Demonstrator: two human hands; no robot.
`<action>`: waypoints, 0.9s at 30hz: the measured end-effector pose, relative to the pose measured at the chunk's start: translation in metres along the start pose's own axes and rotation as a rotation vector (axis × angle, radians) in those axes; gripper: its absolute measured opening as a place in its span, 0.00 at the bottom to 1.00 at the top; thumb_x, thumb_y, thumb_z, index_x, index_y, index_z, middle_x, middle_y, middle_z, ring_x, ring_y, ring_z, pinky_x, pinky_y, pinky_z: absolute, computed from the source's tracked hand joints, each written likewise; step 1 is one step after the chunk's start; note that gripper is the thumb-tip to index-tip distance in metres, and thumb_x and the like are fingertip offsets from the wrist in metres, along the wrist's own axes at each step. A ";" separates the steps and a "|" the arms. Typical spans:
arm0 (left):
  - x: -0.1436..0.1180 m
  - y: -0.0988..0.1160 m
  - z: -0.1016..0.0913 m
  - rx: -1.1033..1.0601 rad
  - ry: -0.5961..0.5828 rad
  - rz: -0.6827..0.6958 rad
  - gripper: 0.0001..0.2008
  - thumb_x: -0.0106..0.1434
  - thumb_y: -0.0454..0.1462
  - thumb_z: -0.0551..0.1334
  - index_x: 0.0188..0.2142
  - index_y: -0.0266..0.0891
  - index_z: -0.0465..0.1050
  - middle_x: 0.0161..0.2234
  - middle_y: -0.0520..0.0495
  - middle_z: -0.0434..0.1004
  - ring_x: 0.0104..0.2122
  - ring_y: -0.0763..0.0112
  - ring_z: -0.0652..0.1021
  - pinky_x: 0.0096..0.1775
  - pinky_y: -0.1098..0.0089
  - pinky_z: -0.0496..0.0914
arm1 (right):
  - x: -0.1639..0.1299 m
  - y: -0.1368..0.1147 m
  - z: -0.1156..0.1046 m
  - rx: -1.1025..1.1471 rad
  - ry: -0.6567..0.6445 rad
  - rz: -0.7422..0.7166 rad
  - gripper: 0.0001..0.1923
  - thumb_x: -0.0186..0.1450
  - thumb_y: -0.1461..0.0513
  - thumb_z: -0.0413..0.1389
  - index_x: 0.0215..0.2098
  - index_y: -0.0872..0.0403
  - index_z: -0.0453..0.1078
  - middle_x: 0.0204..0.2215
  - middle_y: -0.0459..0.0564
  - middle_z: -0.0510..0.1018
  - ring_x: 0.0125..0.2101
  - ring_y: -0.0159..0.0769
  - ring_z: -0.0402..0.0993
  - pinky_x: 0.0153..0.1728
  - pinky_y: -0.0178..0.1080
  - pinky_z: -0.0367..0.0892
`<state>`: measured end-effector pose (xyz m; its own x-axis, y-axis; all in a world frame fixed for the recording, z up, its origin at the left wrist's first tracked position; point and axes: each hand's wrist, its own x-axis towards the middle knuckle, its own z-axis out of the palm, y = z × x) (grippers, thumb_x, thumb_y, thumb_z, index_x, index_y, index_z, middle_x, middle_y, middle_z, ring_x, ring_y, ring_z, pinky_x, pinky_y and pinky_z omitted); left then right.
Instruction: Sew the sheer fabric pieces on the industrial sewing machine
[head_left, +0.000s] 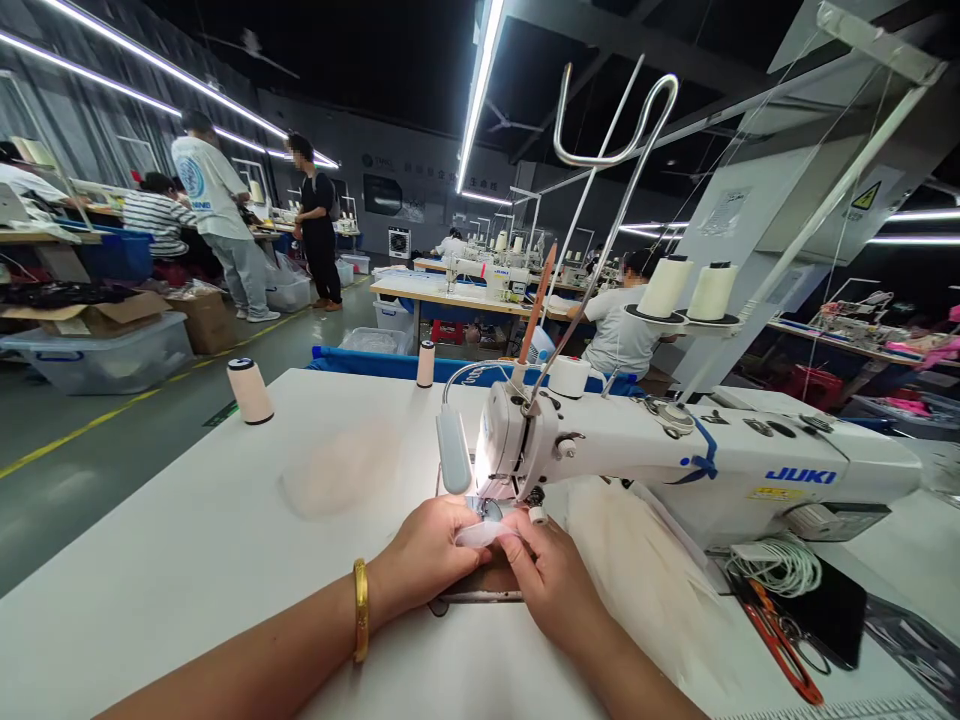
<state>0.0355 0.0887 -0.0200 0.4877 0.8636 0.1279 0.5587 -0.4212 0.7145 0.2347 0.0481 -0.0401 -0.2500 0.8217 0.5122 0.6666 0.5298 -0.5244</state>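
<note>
Because the needle sits just beyond your fingertips, your left hand and right hand both pinch the small white fabric piece flat on the tabletop, under the sewing machine head, to steady it.

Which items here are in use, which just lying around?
In use: left hand, right hand, white fabric piece, sewing machine.
Lying about: thread spool, small spool, scissors, cord coil, fabric pile.
</note>
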 end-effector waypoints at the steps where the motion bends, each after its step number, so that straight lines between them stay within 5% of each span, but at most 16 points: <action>1: 0.000 0.001 0.000 -0.006 0.000 0.006 0.15 0.61 0.38 0.63 0.20 0.40 0.63 0.28 0.53 0.68 0.30 0.70 0.71 0.32 0.70 0.63 | 0.000 0.000 0.000 -0.014 -0.003 -0.011 0.15 0.77 0.63 0.46 0.34 0.49 0.68 0.30 0.46 0.79 0.32 0.40 0.75 0.35 0.39 0.71; 7: -0.016 -0.003 0.003 0.098 0.042 0.279 0.22 0.71 0.38 0.61 0.19 0.39 0.64 0.27 0.51 0.68 0.31 0.69 0.69 0.33 0.69 0.62 | -0.007 -0.002 -0.011 -0.091 -0.174 -0.158 0.14 0.78 0.65 0.48 0.34 0.50 0.65 0.31 0.45 0.76 0.33 0.40 0.72 0.37 0.40 0.68; 10: -0.030 -0.009 0.008 0.260 0.100 0.397 0.17 0.69 0.36 0.65 0.22 0.40 0.72 0.29 0.50 0.70 0.32 0.67 0.69 0.34 0.67 0.60 | -0.011 -0.009 -0.022 -0.122 -0.316 -0.213 0.11 0.77 0.64 0.55 0.35 0.50 0.67 0.35 0.46 0.77 0.38 0.41 0.72 0.42 0.42 0.68; 22: -0.028 -0.019 0.008 0.379 0.138 0.437 0.10 0.65 0.30 0.66 0.27 0.40 0.75 0.30 0.49 0.71 0.33 0.66 0.68 0.36 0.66 0.60 | -0.011 -0.008 -0.022 -0.159 -0.395 -0.153 0.09 0.74 0.66 0.59 0.37 0.51 0.66 0.38 0.46 0.78 0.40 0.43 0.72 0.44 0.46 0.68; 27: -0.021 -0.019 0.003 0.392 0.150 0.426 0.10 0.61 0.26 0.65 0.26 0.39 0.74 0.32 0.49 0.72 0.31 0.68 0.68 0.33 0.67 0.59 | -0.007 -0.009 -0.021 -0.149 -0.422 -0.095 0.08 0.73 0.65 0.63 0.47 0.49 0.70 0.43 0.46 0.81 0.42 0.46 0.73 0.45 0.47 0.67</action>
<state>0.0168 0.0778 -0.0384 0.6393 0.6135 0.4637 0.5545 -0.7855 0.2748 0.2454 0.0327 -0.0247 -0.5586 0.8008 0.2158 0.7127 0.5966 -0.3690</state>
